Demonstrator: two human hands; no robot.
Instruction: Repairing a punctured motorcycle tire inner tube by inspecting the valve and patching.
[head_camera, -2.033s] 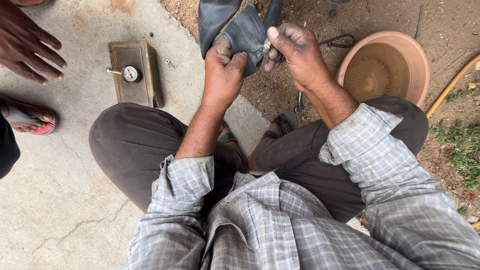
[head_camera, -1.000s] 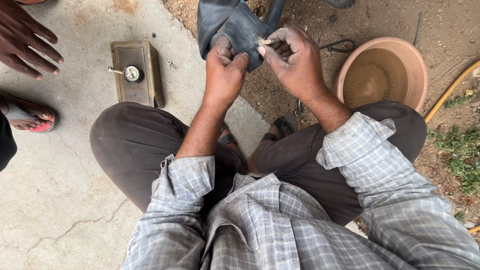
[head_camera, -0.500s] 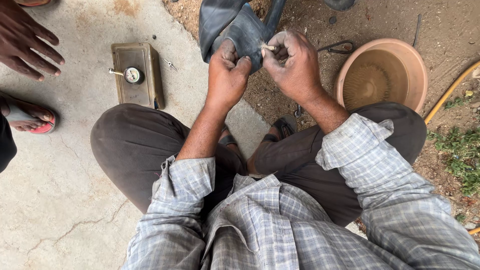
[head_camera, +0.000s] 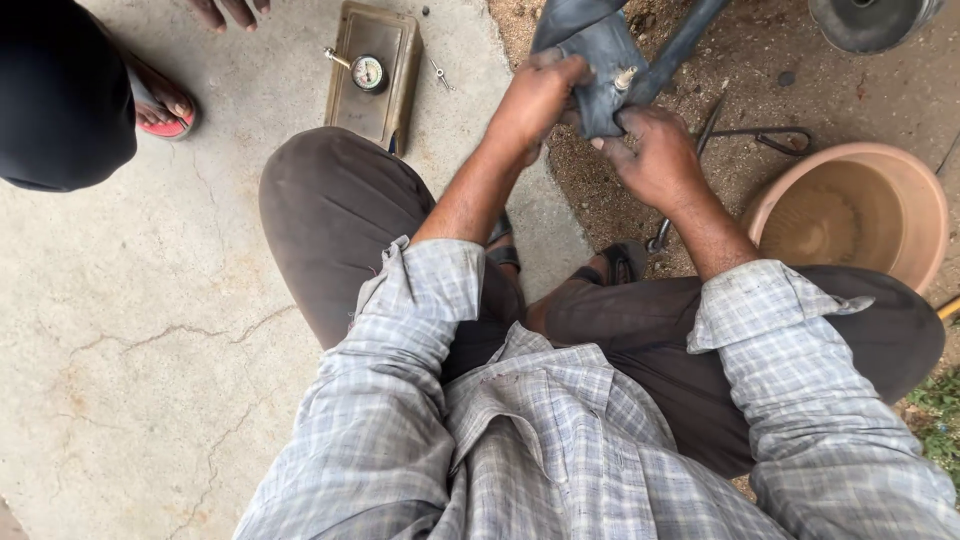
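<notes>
So the person is squatting, seen from above, with both hands up near the top centre of the frame working a dark rubber inner tube (head_camera: 600, 50). The left hand (head_camera: 535, 95) is clenched around the folded tube from the left side, fingers curled over its top edge. The right hand (head_camera: 655, 155) grips the tube from below and to the right, thumb and fingers pinched into the rubber just under the little metal valve stem (head_camera: 627, 76), which pokes out of the fold between the two hands. A strip of the tube runs off toward the upper right edge. Over on the concrete in the upper left of centre sits a flat brass-coloured box with a round pressure gauge (head_camera: 368, 72) on it, well apart from the hands. To the right there's a terracotta-coloured basin (head_camera: 905, 200) with muddy water in it, sitting on the dirt, and some thin metal tools (head_camera: 740, 135) lie on the ground between the basin and the right hand. In the upper left corner another person's foot in a red sandal (head_camera: 160, 105) shows, plus a few of their fingertips (head_camera: 228, 10) at the top edge.
</notes>
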